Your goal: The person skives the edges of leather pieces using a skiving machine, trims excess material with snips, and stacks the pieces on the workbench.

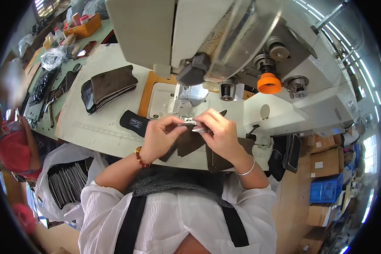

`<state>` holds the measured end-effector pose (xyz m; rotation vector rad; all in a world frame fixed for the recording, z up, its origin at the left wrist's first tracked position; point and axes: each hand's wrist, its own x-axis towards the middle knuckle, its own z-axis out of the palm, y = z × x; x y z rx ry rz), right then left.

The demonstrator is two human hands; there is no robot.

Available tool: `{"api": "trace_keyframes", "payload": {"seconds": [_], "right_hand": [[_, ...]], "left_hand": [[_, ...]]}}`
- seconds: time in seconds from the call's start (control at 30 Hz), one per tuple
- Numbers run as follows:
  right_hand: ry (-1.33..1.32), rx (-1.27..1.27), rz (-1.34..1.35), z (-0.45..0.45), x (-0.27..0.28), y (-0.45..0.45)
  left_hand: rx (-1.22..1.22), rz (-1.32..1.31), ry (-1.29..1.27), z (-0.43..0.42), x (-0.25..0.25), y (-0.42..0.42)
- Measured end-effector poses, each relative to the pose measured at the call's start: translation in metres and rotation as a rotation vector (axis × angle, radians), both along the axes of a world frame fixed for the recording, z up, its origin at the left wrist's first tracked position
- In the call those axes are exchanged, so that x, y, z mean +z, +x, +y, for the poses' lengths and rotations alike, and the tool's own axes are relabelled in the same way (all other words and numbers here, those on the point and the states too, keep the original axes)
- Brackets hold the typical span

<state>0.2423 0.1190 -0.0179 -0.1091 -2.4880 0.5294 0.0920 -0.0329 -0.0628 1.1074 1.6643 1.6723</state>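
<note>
My left hand [161, 133] is closed in a pinch in front of the sewing machine's needle area [185, 111]. My right hand [219, 132] is pinched just beside it, fingertips almost meeting the left ones. Between them shows a small pale piece [189, 121], too small to name. Under the hands lie dark brown fabric-like pieces [189, 143], with another brown piece [221, 161] below my right wrist. A black piece with a white printed label [133, 122] rests left of my left hand.
A stack of brown and black pieces [110, 86] sits left on the machine table [89, 122]. A plastic bag [99, 163] full of dark pieces stands at lower left, near a person in red [15, 148]. Boxes and a blue crate [324, 189] are at right.
</note>
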Motion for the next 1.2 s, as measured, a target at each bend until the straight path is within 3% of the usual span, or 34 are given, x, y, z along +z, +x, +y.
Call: {"api": "trace_keyframes", "payload": {"seconds": [0.1, 0.17, 0.27, 0.4, 0.43, 0.5, 0.57, 0.63, 0.8, 0.87, 0.97, 1.0, 1.07, 1.2], "right_hand": [[-0.056, -0.253, 0.046, 0.001, 0.003, 0.015], [-0.036, -0.297, 0.008, 0.018, -0.023, 0.033], [0.013, -0.469, -0.249, 0.033, -0.061, 0.048], [0.147, -0.571, -0.321, 0.045, -0.083, 0.035], [0.147, -0.561, -0.320, 0.048, -0.079, 0.032], [0.187, -0.488, -0.016, 0.053, -0.066, 0.025], [0.029, -0.383, 0.103, 0.035, -0.039, 0.017], [0.094, -0.083, 0.241, 0.017, -0.016, 0.010], [-0.014, 0.060, 0.130, 0.001, -0.018, -0.015], [-0.083, 0.045, 0.153, 0.001, -0.007, -0.022], [0.007, 0.032, 0.049, 0.010, 0.004, -0.023], [0.033, 0.042, 0.041, 0.016, 0.003, -0.023], [0.008, 0.054, 0.028, 0.018, 0.009, -0.022], [-0.075, 0.089, -0.058, 0.020, 0.027, -0.020]], "left_hand": [[0.097, 0.065, 0.041, 0.008, -0.003, -0.012], [0.132, 0.133, 0.056, 0.007, -0.001, -0.021], [0.170, 0.308, 0.090, 0.007, 0.004, -0.024], [0.165, 0.369, 0.164, 0.011, 0.015, -0.010], [0.160, 0.378, 0.172, 0.010, 0.019, -0.008], [0.172, 0.391, 0.180, 0.010, 0.023, -0.011], [0.144, 0.496, 0.198, 0.008, 0.025, -0.015], [0.130, 0.500, 0.243, 0.011, 0.026, -0.014], [0.087, 0.450, 0.258, 0.004, 0.032, -0.013], [0.050, 0.097, 0.178, 0.001, 0.034, -0.031], [0.106, 0.680, -0.089, -0.020, 0.025, -0.091], [0.115, 0.683, -0.092, -0.032, 0.018, -0.105], [-0.134, 0.995, -0.212, -0.048, 0.003, -0.127], [-0.231, 1.203, -0.449, -0.068, 0.008, -0.117]]}}
